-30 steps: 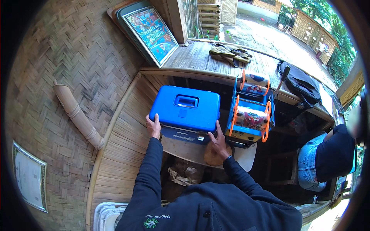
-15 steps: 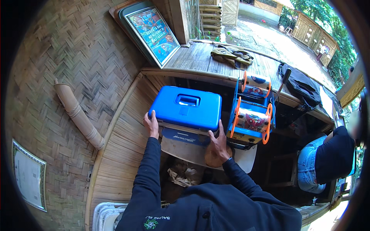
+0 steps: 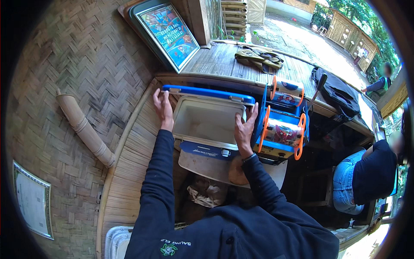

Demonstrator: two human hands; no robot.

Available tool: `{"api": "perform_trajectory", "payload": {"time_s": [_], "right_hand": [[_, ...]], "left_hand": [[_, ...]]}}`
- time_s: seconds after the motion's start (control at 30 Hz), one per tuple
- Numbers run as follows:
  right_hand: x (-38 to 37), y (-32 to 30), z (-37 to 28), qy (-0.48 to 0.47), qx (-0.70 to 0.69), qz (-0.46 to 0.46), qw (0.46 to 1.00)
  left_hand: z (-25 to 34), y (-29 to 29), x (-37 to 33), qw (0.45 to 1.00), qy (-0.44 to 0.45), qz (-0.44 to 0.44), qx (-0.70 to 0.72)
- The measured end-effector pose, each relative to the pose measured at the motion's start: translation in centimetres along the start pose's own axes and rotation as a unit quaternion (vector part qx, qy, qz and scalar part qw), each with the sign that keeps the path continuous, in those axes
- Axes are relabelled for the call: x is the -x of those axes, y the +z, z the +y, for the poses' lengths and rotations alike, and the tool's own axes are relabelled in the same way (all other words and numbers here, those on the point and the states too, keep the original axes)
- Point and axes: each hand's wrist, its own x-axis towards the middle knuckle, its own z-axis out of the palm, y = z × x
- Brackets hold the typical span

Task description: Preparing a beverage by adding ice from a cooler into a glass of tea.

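A cooler box [image 3: 207, 146] with a white inside and a blue front stands before me, its mouth uncovered. Its blue lid [image 3: 207, 91] is tipped up at the far side, so I see mostly its edge. My left hand [image 3: 164, 108] grips the left end of the lid, fingers curled at the corner. At the other end my right hand [image 3: 246, 131] holds the lid's right corner, index finger up and thumb over the box's rim. The bottom of the box looks pale; I cannot make out whether anything lies in it.
Close on the right stands a blue machine with orange-rimmed rollers [image 3: 280, 131]. A round brown wooden piece [image 3: 238, 172] sits below the box. Beyond lie a khaki bag [image 3: 258, 59] and a black bag [image 3: 336, 93]. A person in jeans [image 3: 348, 183] is at right.
The blue lid has come up off the box and tilted away, baring the white inside. Both hands have moved farther from me with it. Another person has appeared at the far right.
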Motion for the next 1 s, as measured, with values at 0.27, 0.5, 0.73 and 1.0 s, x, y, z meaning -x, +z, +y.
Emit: {"api": "perform_trajectory", "payload": {"time_s": [0.27, 0.5, 0.73, 1.0], "right_hand": [[-3.7, 3.0, 0.1, 0.031, 0.041, 0.003, 0.999], [-9.0, 5.4, 1.1, -0.038, 0.077, 0.098, 0.991], [-12.9, 7.0, 3.1, -0.041, 0.102, 0.135, 0.985], [-16.2, 7.2, 4.7, 0.0, 0.181, 0.143, 0.973]], "left_hand": [[-0.7, 5.1, -3.6, 0.967, 0.187, 0.017, -0.173], [0.3, 8.0, -7.1, 0.966, 0.159, 0.0, -0.205], [-1.0, 9.3, -12.6, 0.905, 0.247, 0.001, -0.346], [-1.9, 11.3, -15.4, 0.948, 0.144, -0.135, -0.251]]}}
